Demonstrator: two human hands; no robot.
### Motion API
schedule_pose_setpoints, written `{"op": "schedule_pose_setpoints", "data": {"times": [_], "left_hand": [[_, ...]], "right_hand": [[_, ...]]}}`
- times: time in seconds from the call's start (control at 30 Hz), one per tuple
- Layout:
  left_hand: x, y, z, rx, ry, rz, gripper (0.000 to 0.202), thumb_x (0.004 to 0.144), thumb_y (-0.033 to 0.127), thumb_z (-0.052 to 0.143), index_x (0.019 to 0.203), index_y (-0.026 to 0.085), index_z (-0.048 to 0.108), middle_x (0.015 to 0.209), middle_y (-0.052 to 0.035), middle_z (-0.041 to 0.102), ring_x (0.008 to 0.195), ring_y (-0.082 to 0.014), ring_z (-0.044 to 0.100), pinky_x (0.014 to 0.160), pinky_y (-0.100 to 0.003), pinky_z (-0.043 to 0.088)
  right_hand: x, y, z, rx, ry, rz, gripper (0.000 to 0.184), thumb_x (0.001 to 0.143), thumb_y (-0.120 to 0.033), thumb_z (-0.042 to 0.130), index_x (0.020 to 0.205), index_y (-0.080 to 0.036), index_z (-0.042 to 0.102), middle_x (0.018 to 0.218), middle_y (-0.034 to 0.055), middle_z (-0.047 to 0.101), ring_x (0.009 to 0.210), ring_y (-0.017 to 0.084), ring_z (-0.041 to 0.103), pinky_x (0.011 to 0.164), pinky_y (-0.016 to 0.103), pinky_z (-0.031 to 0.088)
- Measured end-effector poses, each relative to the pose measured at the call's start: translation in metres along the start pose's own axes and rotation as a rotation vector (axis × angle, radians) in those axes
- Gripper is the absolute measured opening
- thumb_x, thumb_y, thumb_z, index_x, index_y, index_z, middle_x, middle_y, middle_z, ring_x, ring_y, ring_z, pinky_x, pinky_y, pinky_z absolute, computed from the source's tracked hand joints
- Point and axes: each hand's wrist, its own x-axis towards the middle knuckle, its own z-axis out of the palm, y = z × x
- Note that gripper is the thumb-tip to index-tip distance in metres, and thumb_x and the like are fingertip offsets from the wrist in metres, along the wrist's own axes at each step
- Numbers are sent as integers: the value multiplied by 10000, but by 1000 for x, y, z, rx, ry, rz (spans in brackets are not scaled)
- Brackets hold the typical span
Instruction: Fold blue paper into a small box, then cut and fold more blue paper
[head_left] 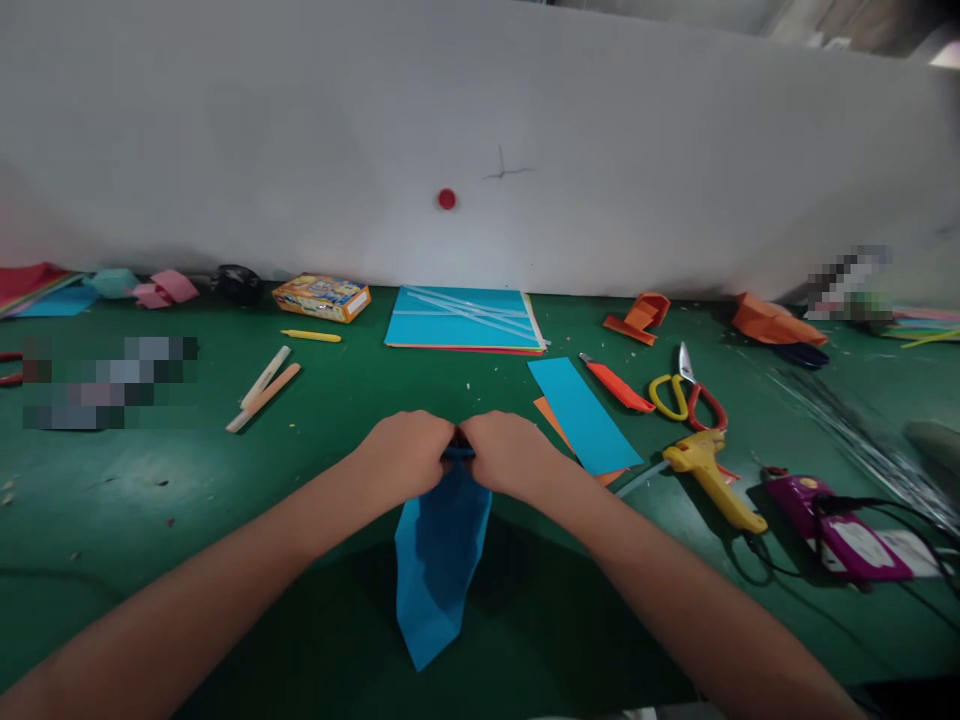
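1. Your left hand [412, 452] curls into a loose fist above a green table [360, 385], its fingers clamped on the upper end of a folded blue paper [437, 590].
2. Your right hand [506, 455] mirrors it, fingers bent in and clamped on the same end; the two fists meet almost knuckle to knuckle, with a dark blue edge of the paper showing between them. Your fingertips are hidden, so the exact pinch of each hand cannot be told.
3. The folded blue paper hangs below your fists, between your forearms, widening downward to a pointed lower end nearest you.
4. Just beyond your right hand, a flat blue strip [589, 415] lies over a piece of orange paper [553, 425], with a red cutter [621, 388] beside it.
5. Farther to your right rest scissors [688, 390] with one yellow and one red handle, near a yellow glue gun [712, 480].
6. Ahead of your hands, pale thin strips [472, 314] lie across a stack of coloured sheets [409, 333] by the white wall [315, 140].
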Motion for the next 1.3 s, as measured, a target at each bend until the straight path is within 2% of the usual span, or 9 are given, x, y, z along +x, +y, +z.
{"op": "schedule_pose_setpoints", "data": {"times": [0.2, 0.33, 0.43, 0.5, 0.6, 0.77, 1.0, 1.3], "left_hand": [[-4, -6, 1, -52, 23, 19, 149, 868, 225, 656, 997, 218, 731, 1026, -139, 778, 963, -371, 737, 706, -377, 514], [-10, -14, -2, -120, 1, 76, 100, 917, 256, 627, 988, 231, 692, 1005, -82, 776, 940, -300, 732, 671, -319, 463], [-14, -20, -6, -160, -29, 97, 137, 979, 295, 545, 970, 238, 670, 955, -43, 764, 879, -246, 724, 621, -290, 423], [-15, -22, -7, -161, -40, 92, 114, 955, 305, 567, 942, 236, 657, 911, -36, 752, 838, -241, 714, 596, -290, 401], [-17, -20, -4, -139, -43, 78, 43, 860, 258, 633, 895, 236, 643, 902, -40, 748, 832, -259, 709, 595, -298, 394], [-16, -12, 3, -84, -10, 19, 148, 779, 282, 695, 915, 241, 652, 968, -78, 762, 912, -336, 724, 609, -325, 430], [-15, -3, 2, -28, 10, -21, 201, 762, 280, 728, 951, 237, 674, 966, -97, 767, 916, -359, 731, 654, -356, 489], [-15, -3, 3, -28, -3, -20, 250, 771, 286, 729, 1007, 221, 675, 1012, -123, 768, 945, -384, 729, 677, -380, 514]], "right_hand": [[1, 1, 2, -15, 14, -5, 141, 865, -169, 612, 949, -186, 723, 967, 131, 753, 889, 279, 725, 641, 297, 483], [0, 1, 0, -3, 7, -17, 165, 876, -182, 596, 980, -186, 725, 981, 125, 756, 894, 267, 723, 655, 297, 483], [-1, 3, -1, 6, 10, -27, 171, 882, -190, 588, 985, -185, 725, 989, 120, 760, 917, 269, 722, 655, 295, 473], [-1, 3, 0, 9, 13, -36, 165, 899, -252, 610, 997, -187, 725, 1008, 121, 762, 937, 275, 720, 666, 299, 475], [0, 4, 4, 8, 19, -53, 198, 912, -309, 628, 1044, -197, 722, 1045, 117, 764, 959, 273, 717, 687, 301, 482], [2, 3, 6, -9, 29, -51, 161, 914, -286, 627, 1013, -204, 723, 1018, 108, 767, 948, 271, 725, 670, 293, 481], [-1, -7, 1, -17, 14, 11, 184, 896, -194, 600, 1023, -207, 732, 1057, 123, 767, 952, 280, 731, 707, 325, 520], [0, -7, 2, -27, 20, 3, 207, 870, -215, 613, 1037, -209, 736, 1049, 117, 775, 937, 290, 735, 694, 331, 525]]}}
